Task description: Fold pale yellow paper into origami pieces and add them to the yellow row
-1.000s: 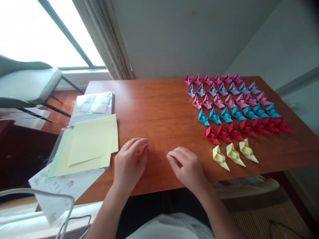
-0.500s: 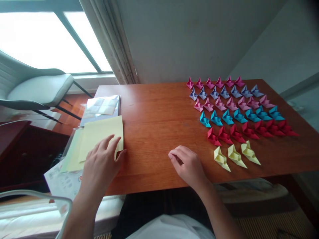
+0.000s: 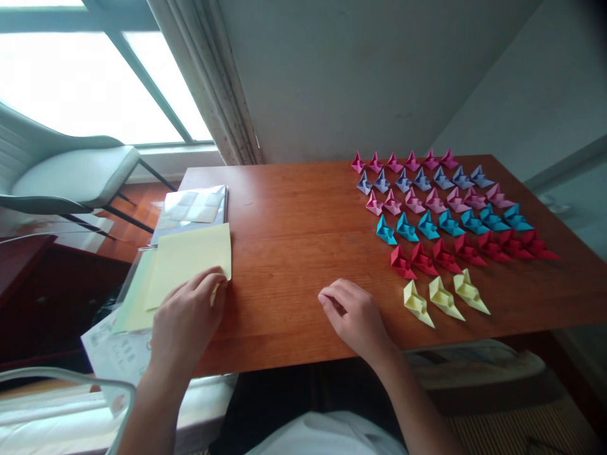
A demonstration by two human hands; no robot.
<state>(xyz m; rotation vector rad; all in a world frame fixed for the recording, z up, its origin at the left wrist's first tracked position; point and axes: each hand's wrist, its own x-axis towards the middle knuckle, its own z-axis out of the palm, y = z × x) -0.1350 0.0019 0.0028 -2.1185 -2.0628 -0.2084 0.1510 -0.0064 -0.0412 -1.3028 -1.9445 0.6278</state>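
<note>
We saw a smooth wooden table, its sheen brightest toward eleven o'clock. At nine o'clock we noted matt yellow paper; beyond it, a glossy, plastic-looking cover. Toward two o'clock, the folded boats looked like crisp paper.

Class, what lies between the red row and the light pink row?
In the head view, blue folded papers lie between the red row and light pink row.

left side: pale chair with dark legs, standing on reddish-brown floor. bright window behind it. long curtain hangs between window and grey wall. nearer, at left edge: dark red furniture. near left corner: curved white tube, item otherwise cut off by view.
</note>
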